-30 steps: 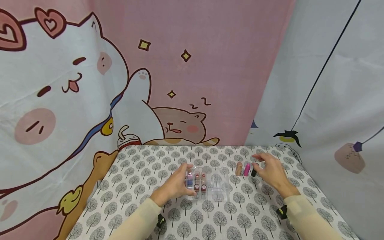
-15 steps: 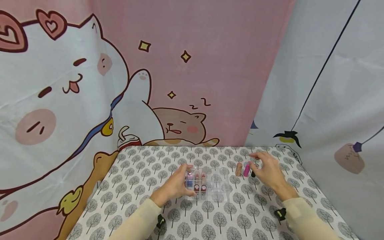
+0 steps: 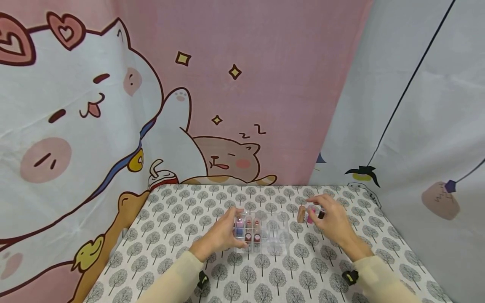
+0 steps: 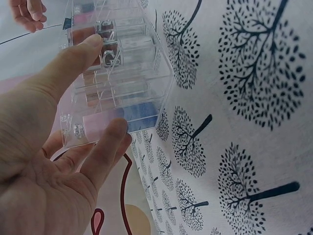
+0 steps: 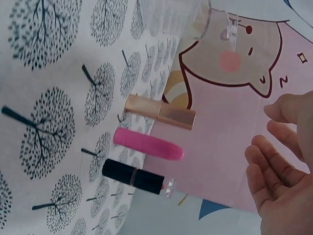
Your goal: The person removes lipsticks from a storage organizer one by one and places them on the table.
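Observation:
My left hand (image 3: 221,232) grips the left end of a clear plastic lipstick organizer (image 3: 279,235), thumb on the near side and fingers on the far side. Several lipsticks stand in its left compartments, among them a pink-and-blue tube (image 4: 139,116) beside my fingers. My right hand (image 3: 336,221) hovers by three upright lipsticks on the cloth, thumb and fingers apart and holding nothing. Those are a gold lipstick (image 5: 159,112), a bright pink lipstick (image 5: 148,144) and a black lipstick (image 5: 132,175) with a clear end. In the head view the hand partly covers the pink one.
The table (image 3: 248,277) wears a white cloth printed with grey trees. Behind it hangs a pink curtain (image 3: 280,105) with cartoon cats, and a pale curtain (image 3: 424,126) closes the right side. The right compartments of the organizer hold no lipsticks.
My right hand has moved left, from over the black lipstick to in front of the pink one, uncovering the black one's top. The left hand and the organizer have stayed in place.

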`<state>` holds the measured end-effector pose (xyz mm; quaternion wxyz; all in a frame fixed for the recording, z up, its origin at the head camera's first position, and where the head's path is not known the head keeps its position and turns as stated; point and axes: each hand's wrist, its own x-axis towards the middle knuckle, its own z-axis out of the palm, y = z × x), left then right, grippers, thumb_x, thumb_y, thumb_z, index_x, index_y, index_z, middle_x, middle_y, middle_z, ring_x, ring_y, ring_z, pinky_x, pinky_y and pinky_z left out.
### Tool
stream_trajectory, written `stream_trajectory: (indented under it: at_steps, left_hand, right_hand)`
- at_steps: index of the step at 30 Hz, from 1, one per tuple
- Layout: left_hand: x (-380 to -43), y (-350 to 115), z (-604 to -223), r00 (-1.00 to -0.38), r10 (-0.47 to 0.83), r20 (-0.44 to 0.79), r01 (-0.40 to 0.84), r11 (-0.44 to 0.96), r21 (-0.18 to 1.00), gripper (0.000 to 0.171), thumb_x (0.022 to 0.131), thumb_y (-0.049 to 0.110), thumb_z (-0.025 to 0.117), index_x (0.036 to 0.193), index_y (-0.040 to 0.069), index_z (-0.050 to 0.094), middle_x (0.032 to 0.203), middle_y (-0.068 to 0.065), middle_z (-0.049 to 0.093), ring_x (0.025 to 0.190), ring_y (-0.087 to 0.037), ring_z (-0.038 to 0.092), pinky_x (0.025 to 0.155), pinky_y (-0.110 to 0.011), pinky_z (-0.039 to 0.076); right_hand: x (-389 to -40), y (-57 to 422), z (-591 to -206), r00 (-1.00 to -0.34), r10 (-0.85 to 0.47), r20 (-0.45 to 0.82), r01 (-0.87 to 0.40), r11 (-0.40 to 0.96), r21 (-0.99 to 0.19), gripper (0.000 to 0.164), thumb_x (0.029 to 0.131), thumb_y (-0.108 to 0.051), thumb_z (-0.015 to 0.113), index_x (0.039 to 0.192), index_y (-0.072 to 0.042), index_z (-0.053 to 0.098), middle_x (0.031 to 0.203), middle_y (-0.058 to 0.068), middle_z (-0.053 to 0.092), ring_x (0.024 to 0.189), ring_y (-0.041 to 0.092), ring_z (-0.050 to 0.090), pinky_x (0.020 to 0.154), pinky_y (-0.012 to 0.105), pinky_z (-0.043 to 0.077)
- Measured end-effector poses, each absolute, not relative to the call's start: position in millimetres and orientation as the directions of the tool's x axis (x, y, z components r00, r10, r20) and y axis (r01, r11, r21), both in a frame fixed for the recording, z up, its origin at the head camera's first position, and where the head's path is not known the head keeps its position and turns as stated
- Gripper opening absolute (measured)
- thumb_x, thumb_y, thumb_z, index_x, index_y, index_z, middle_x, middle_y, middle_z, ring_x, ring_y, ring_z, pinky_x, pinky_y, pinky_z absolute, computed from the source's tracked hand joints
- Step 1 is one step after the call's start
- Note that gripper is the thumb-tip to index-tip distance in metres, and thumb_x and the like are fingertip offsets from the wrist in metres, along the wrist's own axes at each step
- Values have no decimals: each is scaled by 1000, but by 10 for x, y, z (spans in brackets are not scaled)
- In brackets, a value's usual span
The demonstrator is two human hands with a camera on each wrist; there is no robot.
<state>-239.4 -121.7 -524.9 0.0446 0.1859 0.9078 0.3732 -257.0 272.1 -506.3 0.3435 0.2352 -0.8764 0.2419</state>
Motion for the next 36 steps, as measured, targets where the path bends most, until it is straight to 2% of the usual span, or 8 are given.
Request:
stream_trajectory:
  at_steps: [6, 11, 14, 16, 21, 24, 27, 36]
  left_hand:
    - [-2391, -1227, -5262, -925, 374, 64, 311, 650, 694, 121, 74, 24, 113, 171, 11, 43, 154, -18, 67, 120, -33, 75, 110, -54, 67]
    - [-2396, -1221, -5288, -924, 376, 65, 315, 652, 690, 121, 73, 25, 113, 171, 12, 43, 150, -16, 69, 119, -32, 75, 107, -50, 69]
    - [-2400, -1219, -5286, -922, 380, 72, 322, 651, 687, 121, 73, 26, 113, 171, 12, 43, 148, -15, 70, 116, -31, 75, 104, -49, 69]
    - [-2399, -1221, -5285, -922, 379, 73, 323, 652, 686, 121, 73, 26, 113, 171, 12, 43, 151, -16, 69, 117, -31, 75, 106, -50, 69]
    - [-2402, -1227, -5274, -924, 376, 71, 321, 662, 677, 120, 75, 27, 113, 171, 12, 43, 158, -18, 66, 116, -31, 74, 107, -53, 67]
    - [-2399, -1224, -5259, -924, 376, 76, 324, 659, 679, 119, 76, 27, 112, 172, 12, 43, 161, -19, 64, 120, -34, 74, 112, -56, 66]
    - [-2391, -1221, -5252, -924, 375, 76, 321, 654, 685, 120, 75, 28, 113, 171, 11, 43, 161, -20, 64, 132, -37, 72, 122, -59, 62]
    - [-2389, -1227, -5266, -925, 373, 64, 308, 645, 700, 122, 74, 27, 112, 172, 11, 43, 155, -18, 66, 129, -38, 73, 118, -58, 64]
  right_hand:
    - [-2502, 2617, -5069, -653, -261, 711, -593, 760, -265, 36, 88, 0, 97, 122, -4, 84, 115, 13, 84, 92, 26, 79, 79, 50, 72]
    - [-2440, 2558, -5070, -646, -285, 709, -631, 721, -285, 38, 86, 6, 96, 121, -2, 84, 113, 14, 84, 80, 7, 67, 66, 28, 64]
    - [-2415, 2521, -5080, -635, -300, 712, -656, 695, -293, 37, 86, 7, 94, 120, -3, 84, 110, 12, 83, 79, 0, 62, 64, 17, 55]
    - [-2402, 2492, -5096, -632, -312, 710, -665, 689, -289, 35, 88, 5, 94, 120, -4, 84, 107, 8, 82, 81, -2, 61, 67, 14, 54]
    - [-2379, 2404, -5146, -632, -335, 699, -671, 688, -277, 33, 89, 2, 95, 120, -5, 84, 99, -3, 77, 82, -1, 60, 69, 17, 56]
    - [-2357, 2350, -5179, -641, -339, 689, -666, 692, -278, 35, 90, 1, 95, 122, -8, 84, 99, -5, 76, 84, 2, 63, 71, 22, 58]
    - [-2325, 2295, -5206, -652, -351, 672, -667, 687, -289, 37, 91, 0, 95, 124, -9, 84, 107, -1, 80, 89, 10, 72, 75, 28, 65]
    - [-2272, 2088, -5239, -675, -400, 620, -689, 643, -335, 38, 92, 0, 94, 129, -6, 83, 122, 8, 85, 103, 24, 81, 89, 40, 74]
